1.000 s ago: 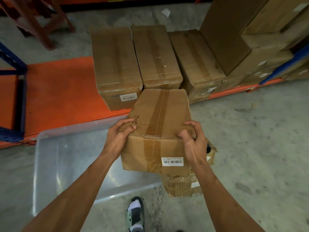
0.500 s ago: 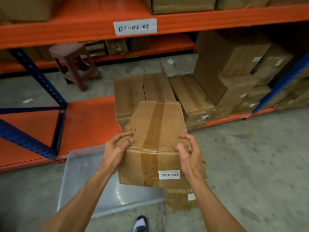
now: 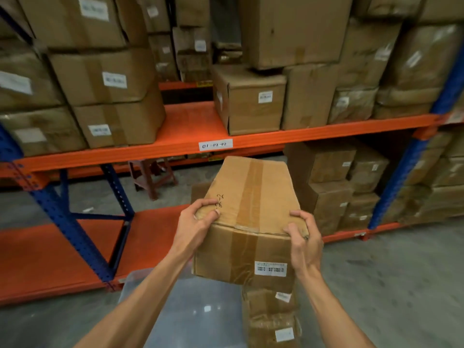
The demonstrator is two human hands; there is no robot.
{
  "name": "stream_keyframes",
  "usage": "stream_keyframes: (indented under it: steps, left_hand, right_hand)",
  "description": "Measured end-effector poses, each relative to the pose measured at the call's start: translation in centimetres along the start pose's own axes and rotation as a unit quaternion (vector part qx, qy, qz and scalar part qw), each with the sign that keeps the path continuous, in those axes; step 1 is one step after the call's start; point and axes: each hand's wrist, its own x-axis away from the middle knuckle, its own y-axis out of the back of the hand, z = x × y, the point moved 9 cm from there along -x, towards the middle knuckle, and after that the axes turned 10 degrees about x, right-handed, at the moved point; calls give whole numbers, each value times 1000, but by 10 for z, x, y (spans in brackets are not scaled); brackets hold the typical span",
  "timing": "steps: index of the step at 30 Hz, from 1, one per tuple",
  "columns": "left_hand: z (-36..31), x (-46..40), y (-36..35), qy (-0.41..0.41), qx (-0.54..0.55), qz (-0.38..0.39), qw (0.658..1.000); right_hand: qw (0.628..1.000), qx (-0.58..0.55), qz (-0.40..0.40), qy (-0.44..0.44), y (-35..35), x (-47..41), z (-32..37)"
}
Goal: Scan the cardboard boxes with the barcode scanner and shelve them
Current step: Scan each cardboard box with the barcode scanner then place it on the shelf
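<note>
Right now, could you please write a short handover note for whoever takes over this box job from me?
Left hand and right hand both grip the near top corners of the taped cardboard box, held up in front of the rack. Its barcode label faces you. No scanner in view, so I cannot tell whether it was scanned. A gap is open on the orange shelf above. More boxes wait below, beside the clear tub. Left: shelve this one, then those.

Brown cardboard box (image 3: 247, 217) with a darker tape stripe and white barcode label (image 3: 270, 268); behind it, orange shelf beam (image 3: 326, 133); blue upright (image 3: 411, 169).
</note>
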Motion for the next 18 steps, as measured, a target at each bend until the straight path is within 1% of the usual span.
stream_keyframes:
  steps: [5, 9, 14, 18]
  left_hand:
    - [-87, 12, -2, -53, 11, -1, 999]
    - [-156, 19, 13, -120, 10, -14, 993]
    - [-217, 18, 48, -166, 24, -42, 985]
    - [-236, 2, 82, -173, 39, -78, 981]
  right_hand:
    - [996, -20, -29, 76, 40, 1, 77]
    - [989, -53, -40, 131, 51, 1, 138]
    - [978, -100, -26, 182, 34, -4, 206]
    - [974, -116, 11, 196, -4, -18, 241]
